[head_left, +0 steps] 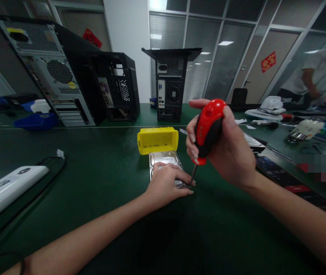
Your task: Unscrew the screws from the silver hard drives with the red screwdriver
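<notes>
A silver hard drive (165,160) lies flat on a green table (100,164), near the middle, and is pressed down by the left hand (167,185), laid palm-down over its near end. A red-and-black screwdriver (205,131) is clenched upright in the right hand (226,147), its tip set on the drive's near right corner. A yellow box (157,140) is seen touching the drive's far edge. Three computer cases (171,86) stand farther back.
</notes>
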A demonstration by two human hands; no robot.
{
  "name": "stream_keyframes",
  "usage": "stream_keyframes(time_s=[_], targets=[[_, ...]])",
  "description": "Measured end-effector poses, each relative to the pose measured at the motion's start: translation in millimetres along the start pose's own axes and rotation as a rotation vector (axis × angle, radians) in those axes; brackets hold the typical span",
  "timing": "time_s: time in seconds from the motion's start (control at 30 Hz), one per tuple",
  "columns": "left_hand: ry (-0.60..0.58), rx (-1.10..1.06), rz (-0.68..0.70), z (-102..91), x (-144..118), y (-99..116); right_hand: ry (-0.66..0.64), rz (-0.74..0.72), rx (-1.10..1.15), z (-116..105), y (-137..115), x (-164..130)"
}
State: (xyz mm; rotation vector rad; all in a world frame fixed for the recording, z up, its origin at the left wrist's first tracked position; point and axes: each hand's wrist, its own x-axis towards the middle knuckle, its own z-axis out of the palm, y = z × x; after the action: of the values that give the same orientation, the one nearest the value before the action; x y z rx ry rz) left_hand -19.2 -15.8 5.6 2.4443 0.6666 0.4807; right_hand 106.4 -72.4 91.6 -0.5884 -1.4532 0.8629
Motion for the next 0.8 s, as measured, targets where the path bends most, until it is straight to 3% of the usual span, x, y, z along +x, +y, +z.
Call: stream_keyframes(time_s=[0.23, 0.43, 0.63, 0.8], targets=[[0.013, 0.010, -0.006, 1.0, 0.3, -0.2, 0.108, -0.063, -0.075, -4.6, 4.4, 2.1], [0.021, 0.003, -0.001, 1.3, -0.3, -0.8, 0.093, -0.080, -0.001, -4.1, 4.1, 2.3], [0.014, 0.016, 0.006, 2.1, -0.7, -1.6, 0.063, 0.002, -0.023, -3.9, 3.2, 2.8], [0.028, 0.016, 0.024, 3.4, -0.6, -4.2, 0.117, -0.074, -0.043, -5.1, 3.9, 3.8]])
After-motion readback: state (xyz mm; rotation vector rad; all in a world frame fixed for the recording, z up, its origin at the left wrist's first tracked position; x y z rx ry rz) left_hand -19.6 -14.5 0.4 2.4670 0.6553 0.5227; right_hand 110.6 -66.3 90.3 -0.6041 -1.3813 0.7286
